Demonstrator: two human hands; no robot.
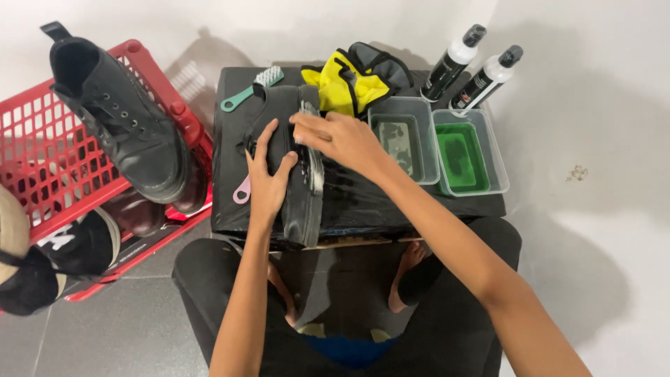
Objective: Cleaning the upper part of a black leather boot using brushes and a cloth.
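Far left, a red plastic crate (pixel 42 139) carries a tall black leather lace-up boot (pixel 125 126), w/ a dark maroon shoe (pixel 150 209) under it and a black-and-white sneaker (pixel 77 244) at the crate's front edge. Centre: a black wrapped low surface (pixel 363 202) w/ a second black boot (pixel 296 174) lying on its side across it, sole edge up. Left hand (pixel 269 174) is wrapped round the boot's upper, fingers spread and pressing to steady it; a pink handle (pixel 242 190) pokes out just below the wrist. Right hand (pixel 338 136) is curled shut on a small brush, mostly hidden, bristles against the foamy sole rim (pixel 315 178). To do this well, I'd judge: keep the left grip firm so the boot can't roll, short strokes along the rim, light pressure near the stitching. Behind the boot, a teal-handled white-bristle brush (pixel 252 87), then a yellow-and-grey cloth bundle (pixel 349 80). Right: a clear plastic tub of murky water (pixel 401 139), beside it a clear tub of green liquid (pixel 464 153). Behind them, two black bottles w/ white shoulders and black caps (pixel 474 73), leaning against the white wall; labels dark, too small to make out.
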